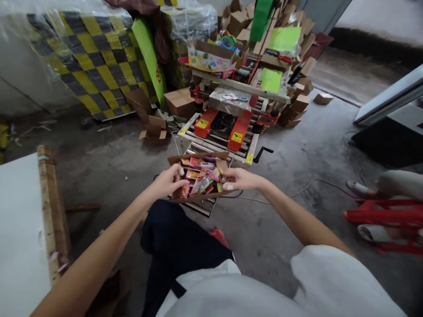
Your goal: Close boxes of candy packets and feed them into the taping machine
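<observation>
An open brown cardboard box (194, 157) full of several colourful small packets (200, 178) sits at the near end of a roller-conveyor machine (222, 132). My left hand (171, 179) curls over the box's left side, fingers among the packets. My right hand (238, 179) grips the box's right edge, fingers bent over the flap. Both arms reach forward over my dark-trousered knee.
The machine has orange guides, and a printed box (209, 57) rests on top of it. Many flat and folded cardboard boxes (297, 103) lie behind. A yellow-black checkered wrapped stack (95, 57) stands back left. White board (20, 233) at left; red stool (383, 218) and another person's feet at right.
</observation>
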Demonstrator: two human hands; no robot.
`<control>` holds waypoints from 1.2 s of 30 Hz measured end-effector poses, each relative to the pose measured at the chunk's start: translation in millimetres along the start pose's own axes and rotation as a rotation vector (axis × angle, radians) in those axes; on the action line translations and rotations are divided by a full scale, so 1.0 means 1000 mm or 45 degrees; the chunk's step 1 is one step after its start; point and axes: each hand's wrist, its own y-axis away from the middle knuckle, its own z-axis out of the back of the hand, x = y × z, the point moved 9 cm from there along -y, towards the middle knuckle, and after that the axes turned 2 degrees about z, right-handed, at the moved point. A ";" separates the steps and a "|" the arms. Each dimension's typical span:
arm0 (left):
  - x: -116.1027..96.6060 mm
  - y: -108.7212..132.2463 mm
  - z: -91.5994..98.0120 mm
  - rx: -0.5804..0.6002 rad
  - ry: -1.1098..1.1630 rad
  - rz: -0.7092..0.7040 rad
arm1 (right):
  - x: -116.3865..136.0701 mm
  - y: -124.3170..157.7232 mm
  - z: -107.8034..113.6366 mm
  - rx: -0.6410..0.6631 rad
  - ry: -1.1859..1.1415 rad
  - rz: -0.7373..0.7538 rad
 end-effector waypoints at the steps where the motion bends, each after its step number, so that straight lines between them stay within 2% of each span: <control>1: -0.005 -0.006 -0.006 0.060 -0.112 -0.010 | 0.007 -0.007 -0.007 0.102 0.106 0.041; 5: -0.013 -0.027 -0.032 0.262 -0.600 0.012 | 0.024 -0.032 -0.030 0.374 0.298 0.210; 7: -0.011 -0.036 -0.042 0.333 -0.768 0.060 | 0.019 -0.040 -0.032 0.388 0.303 0.184; 9: -0.012 -0.044 -0.047 0.359 -0.802 0.088 | 0.005 -0.045 -0.026 0.320 0.313 0.039; 11: -0.012 -0.048 -0.047 0.381 -0.768 0.093 | -0.009 -0.043 -0.016 0.198 0.321 -0.121; 13: -0.007 -0.045 -0.043 0.450 -0.642 0.145 | -0.017 -0.039 -0.008 0.086 0.296 -0.203; 15: 0.001 -0.035 -0.039 0.542 -0.337 0.233 | -0.018 -0.036 -0.004 0.006 0.243 -0.201; 17: 0.003 -0.024 -0.036 0.623 -0.056 0.249 | -0.015 -0.038 -0.004 0.003 0.171 -0.151; 19: 0.002 -0.018 -0.033 0.641 -0.016 0.186 | -0.011 -0.042 -0.006 0.042 0.111 -0.079; 22: 0.000 -0.022 -0.030 0.562 -0.179 0.131 | -0.018 -0.048 0.001 -0.032 0.218 -0.123; 25: -0.003 -0.035 -0.026 0.386 -0.392 0.145 | -0.032 -0.042 0.012 -0.270 0.474 -0.335; 26: -0.004 -0.039 -0.025 0.322 -0.461 0.163 | -0.031 -0.038 0.013 -0.380 0.567 -0.351; 30: -0.012 -0.039 -0.026 0.079 -0.639 0.224 | -0.002 -0.018 0.003 -0.875 0.811 -0.098; 32: -0.018 -0.029 -0.026 -0.092 -0.722 0.223 | 0.003 -0.016 -0.012 -0.904 0.773 0.008; 34: -0.024 -0.018 -0.029 -0.237 -0.787 0.181 | 0.000 -0.021 -0.024 -0.803 0.743 0.041; 36: -0.032 -0.009 -0.042 -0.289 -0.833 0.012 | -0.003 -0.027 -0.029 -0.684 0.763 0.041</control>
